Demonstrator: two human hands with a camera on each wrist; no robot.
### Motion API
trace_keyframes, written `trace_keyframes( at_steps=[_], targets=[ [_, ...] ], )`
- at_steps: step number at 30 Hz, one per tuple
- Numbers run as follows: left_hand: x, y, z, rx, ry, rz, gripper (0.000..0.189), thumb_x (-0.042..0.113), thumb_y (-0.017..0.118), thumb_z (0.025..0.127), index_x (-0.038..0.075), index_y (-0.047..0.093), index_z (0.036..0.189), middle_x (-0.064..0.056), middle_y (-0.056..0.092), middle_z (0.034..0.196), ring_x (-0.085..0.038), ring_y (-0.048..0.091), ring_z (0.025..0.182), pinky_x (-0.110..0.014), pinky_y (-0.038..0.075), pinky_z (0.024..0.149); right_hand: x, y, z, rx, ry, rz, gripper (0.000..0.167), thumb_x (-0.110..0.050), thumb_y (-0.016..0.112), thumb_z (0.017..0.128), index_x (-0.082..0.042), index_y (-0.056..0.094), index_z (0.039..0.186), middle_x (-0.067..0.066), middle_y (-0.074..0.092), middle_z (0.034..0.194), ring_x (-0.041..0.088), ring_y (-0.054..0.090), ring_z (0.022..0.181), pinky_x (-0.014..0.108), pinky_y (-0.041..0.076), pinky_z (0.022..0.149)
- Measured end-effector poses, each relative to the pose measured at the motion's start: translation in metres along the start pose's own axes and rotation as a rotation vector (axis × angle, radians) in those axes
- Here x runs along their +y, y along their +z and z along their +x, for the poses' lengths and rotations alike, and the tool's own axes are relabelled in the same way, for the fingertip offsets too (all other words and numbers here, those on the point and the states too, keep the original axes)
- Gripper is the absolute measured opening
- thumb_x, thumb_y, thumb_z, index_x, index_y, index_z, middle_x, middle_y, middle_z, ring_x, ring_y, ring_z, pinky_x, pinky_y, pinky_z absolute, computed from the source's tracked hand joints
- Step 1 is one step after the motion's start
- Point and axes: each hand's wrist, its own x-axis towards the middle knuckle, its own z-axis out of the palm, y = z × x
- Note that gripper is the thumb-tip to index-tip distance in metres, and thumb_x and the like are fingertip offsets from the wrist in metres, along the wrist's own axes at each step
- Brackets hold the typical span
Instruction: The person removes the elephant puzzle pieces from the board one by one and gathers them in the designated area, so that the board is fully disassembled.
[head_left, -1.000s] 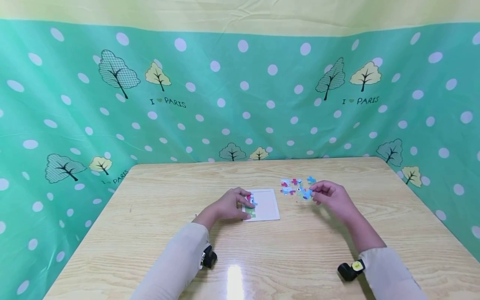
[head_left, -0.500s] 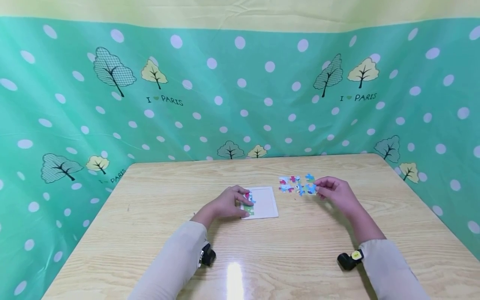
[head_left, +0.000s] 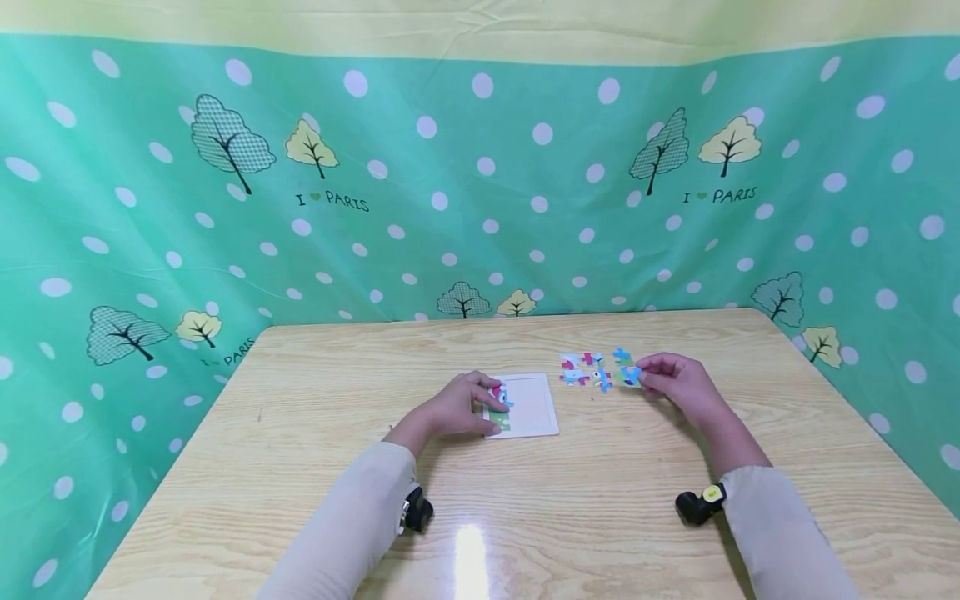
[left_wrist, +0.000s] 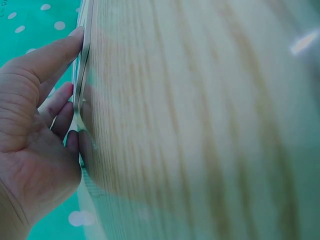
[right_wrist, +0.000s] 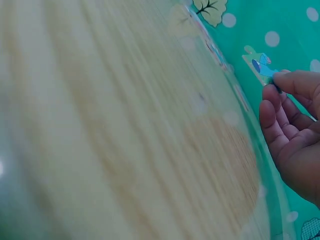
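A flat white puzzle tray (head_left: 533,406) lies on the table in the head view, with several picture pieces fitted along its left side. My left hand (head_left: 452,407) holds that left side, thumb near the front corner and fingertips over the fitted pieces, partly hiding them. To the right, my right hand (head_left: 678,382) pinches a blue and green jigsaw piece (head_left: 630,377) between thumb and fingers. The right wrist view shows this jigsaw piece (right_wrist: 260,65) tilted at the fingertips. Several loose jigsaw pieces (head_left: 574,376) lie just left of that hand.
The wooden table (head_left: 570,508) reaches back to a green dotted curtain (head_left: 487,192). One blue and green loose piece (head_left: 622,356) lies behind the pinched one. Each wrist carries a small black camera (head_left: 417,510).
My right hand has shifted slightly right with the pinched piece, opening a gap from the neighbouring loose pieces. The left hand stays on the tray.
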Motion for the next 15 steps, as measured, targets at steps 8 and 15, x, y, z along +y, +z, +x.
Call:
trace_keyframes(
  at_steps=[8,15],
  targets=[
    [-0.001,0.000,0.001,-0.002,0.006,0.000,0.029,0.021,0.085,0.076,0.025,0.077,0.104,0.004,0.048,0.141,-0.027,0.033,0.135,-0.048,0.023,0.113,0.006,-0.005,0.009,-0.023,0.040,-0.089,0.043,-0.007,0.074,0.084,0.005,0.058,0.123,0.018,0.060,0.111,0.018,0.058,0.092,0.023,0.052,0.075],
    [-0.001,0.000,0.001,-0.003,-0.010,-0.012,0.028,0.022,0.085,0.076,0.027,0.077,0.103,0.005,0.047,0.141,-0.027,0.032,0.136,-0.049,0.023,0.113,0.006,-0.006,0.017,-0.032,0.057,-0.240,0.046,-0.004,0.077,0.081,0.002,0.059,0.122,0.015,0.058,0.105,0.026,0.053,0.095,0.024,0.050,0.074]
  ],
)
